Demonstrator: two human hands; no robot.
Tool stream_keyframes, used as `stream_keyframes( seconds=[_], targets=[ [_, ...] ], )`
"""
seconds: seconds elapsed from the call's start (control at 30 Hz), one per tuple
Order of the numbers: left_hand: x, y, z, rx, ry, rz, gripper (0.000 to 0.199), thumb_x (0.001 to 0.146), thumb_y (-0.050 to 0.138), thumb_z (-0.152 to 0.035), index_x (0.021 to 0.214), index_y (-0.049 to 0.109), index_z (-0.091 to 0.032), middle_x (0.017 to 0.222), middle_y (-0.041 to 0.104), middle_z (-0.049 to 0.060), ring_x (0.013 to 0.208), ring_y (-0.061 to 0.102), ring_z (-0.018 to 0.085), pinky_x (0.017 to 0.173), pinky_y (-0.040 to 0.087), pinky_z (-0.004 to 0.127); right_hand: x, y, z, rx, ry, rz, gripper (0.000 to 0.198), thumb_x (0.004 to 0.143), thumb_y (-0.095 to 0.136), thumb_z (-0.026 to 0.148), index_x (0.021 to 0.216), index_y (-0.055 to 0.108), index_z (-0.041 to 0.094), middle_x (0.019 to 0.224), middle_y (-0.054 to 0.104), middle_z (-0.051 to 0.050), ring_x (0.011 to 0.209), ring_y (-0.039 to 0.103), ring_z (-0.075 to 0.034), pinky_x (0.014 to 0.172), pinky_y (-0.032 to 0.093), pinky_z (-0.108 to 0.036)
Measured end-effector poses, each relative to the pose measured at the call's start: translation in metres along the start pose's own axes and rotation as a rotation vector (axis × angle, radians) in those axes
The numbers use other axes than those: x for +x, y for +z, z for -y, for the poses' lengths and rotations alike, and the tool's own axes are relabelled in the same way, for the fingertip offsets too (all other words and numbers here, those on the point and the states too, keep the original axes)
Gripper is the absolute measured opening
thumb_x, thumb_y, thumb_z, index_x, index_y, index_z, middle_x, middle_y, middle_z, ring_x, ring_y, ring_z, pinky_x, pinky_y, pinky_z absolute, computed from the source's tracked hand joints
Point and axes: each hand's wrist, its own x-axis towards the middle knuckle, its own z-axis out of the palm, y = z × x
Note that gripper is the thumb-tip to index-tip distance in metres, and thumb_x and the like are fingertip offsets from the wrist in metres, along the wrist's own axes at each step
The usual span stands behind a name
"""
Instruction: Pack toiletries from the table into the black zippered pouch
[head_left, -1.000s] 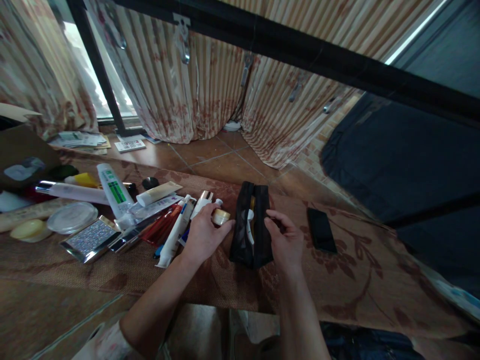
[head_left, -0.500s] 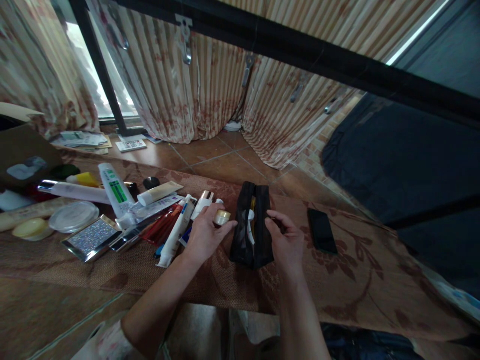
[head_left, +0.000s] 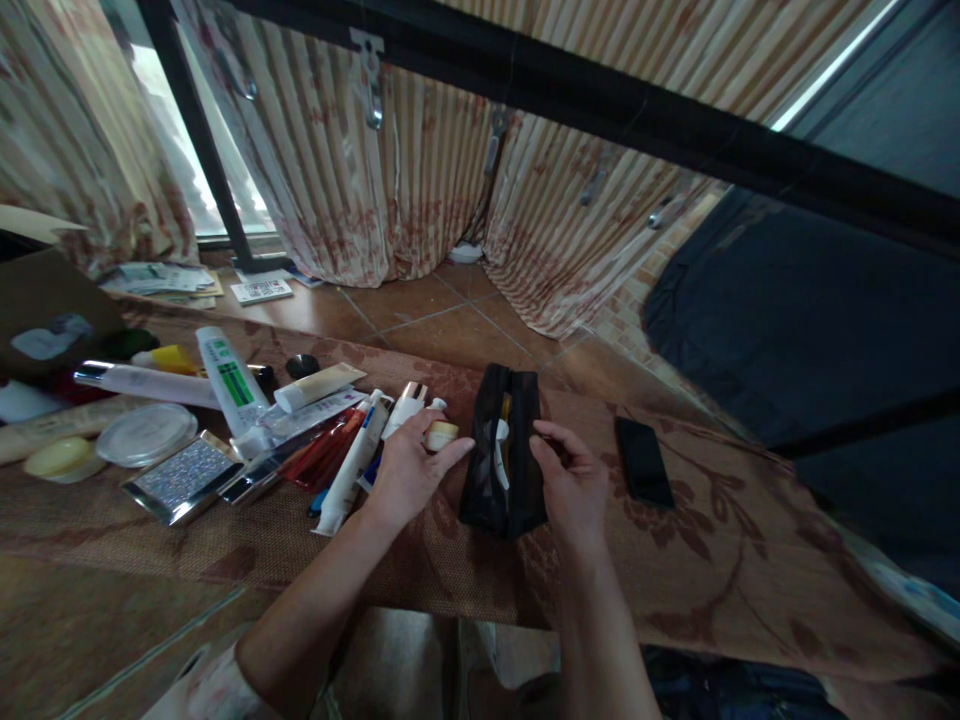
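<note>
My left hand (head_left: pixel 411 468) is closed round a small cosmetic jar (head_left: pixel 442 433) with a gold-coloured lid, just left of a black zip pouch (head_left: pixel 489 500). The pouch stands unzipped on the cloth, with a white item (head_left: pixel 502 455) and something yellowish showing inside. My right hand (head_left: pixel 574 480) pinches the pouch's right edge between thumb and fingers. Beside my left hand lie a white tube (head_left: pixel 351 472) and a white bottle (head_left: pixel 405 408) with a shiny cap.
To the left spreads a pile of toiletries, among them a green-marked tube (head_left: pixel 232 380), a glittery compact (head_left: pixel 184 475) and a round clear-lidded tub (head_left: pixel 148 434). A cardboard box (head_left: pixel 52 310) stands behind them. A black phone (head_left: pixel 644 462) lies right of the pouch.
The jar in my left hand has tilted slightly and shifted a little. My right hand and the pouch stay where they were.
</note>
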Motion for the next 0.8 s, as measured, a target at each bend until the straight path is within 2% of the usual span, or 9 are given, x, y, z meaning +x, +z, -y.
stream_keyframes(
  seconds=[0.13, 0.3, 0.53, 0.8],
  targets=[
    [0.0004, -0.0007, -0.0017, 0.003, -0.010, -0.008, 0.030, 0.077, 0.062, -0.045, 0.091, 0.058, -0.019, 0.071, 0.057, -0.003, 0.064, 0.052, 0.012, 0.061, 0.041, 0.023, 0.0000, -0.0001, -0.0002, -0.008, -0.008, 0.002, 0.024, 0.071, 0.064, 0.031, 0.091, 0.069, 0.018, 0.084, 0.068, -0.004, 0.074, 0.062, -0.016, 0.069, 0.049, -0.030],
    [0.0016, -0.0001, 0.0004, 0.033, 0.007, -0.072, 0.036, 0.078, 0.063, -0.044, 0.102, 0.057, -0.019, 0.090, 0.063, 0.003, 0.080, 0.059, 0.017, 0.073, 0.046, 0.029, 0.0002, -0.0006, 0.0009, -0.020, -0.027, 0.009, 0.025, 0.071, 0.063, 0.031, 0.091, 0.069, 0.018, 0.085, 0.068, -0.005, 0.075, 0.062, -0.017, 0.071, 0.048, -0.031],
    [0.0010, 0.0020, 0.0029, 0.074, 0.061, -0.079, 0.038, 0.080, 0.060, -0.043, 0.111, 0.055, -0.020, 0.109, 0.062, 0.006, 0.097, 0.060, 0.022, 0.084, 0.047, 0.035, 0.0001, -0.0006, -0.0001, -0.022, -0.025, 0.007, 0.025, 0.072, 0.063, 0.031, 0.093, 0.069, 0.017, 0.086, 0.068, -0.006, 0.074, 0.062, -0.016, 0.068, 0.048, -0.030],
    [0.0005, 0.0011, 0.0032, 0.105, 0.047, -0.075, 0.041, 0.081, 0.059, -0.042, 0.115, 0.053, -0.021, 0.112, 0.062, 0.006, 0.094, 0.061, 0.021, 0.083, 0.048, 0.035, -0.0006, 0.0007, 0.0037, -0.036, -0.014, -0.012, 0.024, 0.071, 0.063, 0.030, 0.090, 0.069, 0.017, 0.083, 0.068, -0.005, 0.073, 0.062, -0.016, 0.067, 0.048, -0.029]
  ],
)
